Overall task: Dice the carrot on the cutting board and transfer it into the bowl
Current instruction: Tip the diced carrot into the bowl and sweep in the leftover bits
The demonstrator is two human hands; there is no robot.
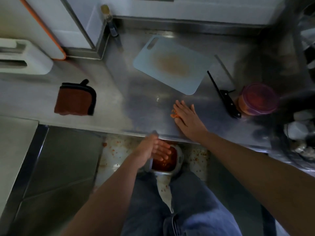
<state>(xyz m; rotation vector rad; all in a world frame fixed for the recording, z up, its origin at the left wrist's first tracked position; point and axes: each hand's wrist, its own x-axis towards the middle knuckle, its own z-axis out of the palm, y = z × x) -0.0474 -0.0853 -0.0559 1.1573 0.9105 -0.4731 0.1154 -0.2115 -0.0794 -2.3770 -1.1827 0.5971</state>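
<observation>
Diced carrot [173, 115]: a small orange heap lies on the steel desk [144, 103] near its front edge, against the thumb side of the right hand. More orange dice fill the bowl below the edge.
Right hand [186, 114]: lies palm down on the desk, touching the heap.
Right grip: flat, with the fingers straight and close together, holding nothing.
Bowl [179, 159]: a pale, round-cornered container just below and in front of the desk edge, above the floor.
Left hand [150, 149]: at the bowl's left rim, with the fingers reaching across the opening over the carrot.
Left grip: the fingers look nearly straight. The thumb is hidden, so I cannot tell whether it clamps the rim.
Cutting board [172, 65]: pale blue and set askew farther back on the desk. It has an orange-brown stain in the middle and no pieces on it.
Knife [223, 96]: black-handled, on the desk right of the board, apart from both hands.
Lidded tub [259, 97]: has a purple lid and orange contents, just right of the knife handle.
Pot holder [75, 97]: brown with dark trim, on the desk's left side.
Floor [117, 150]: pale, strewn with orange bits around the bowl.
Jeans [196, 210]: blue, at the bottom of the view.
</observation>
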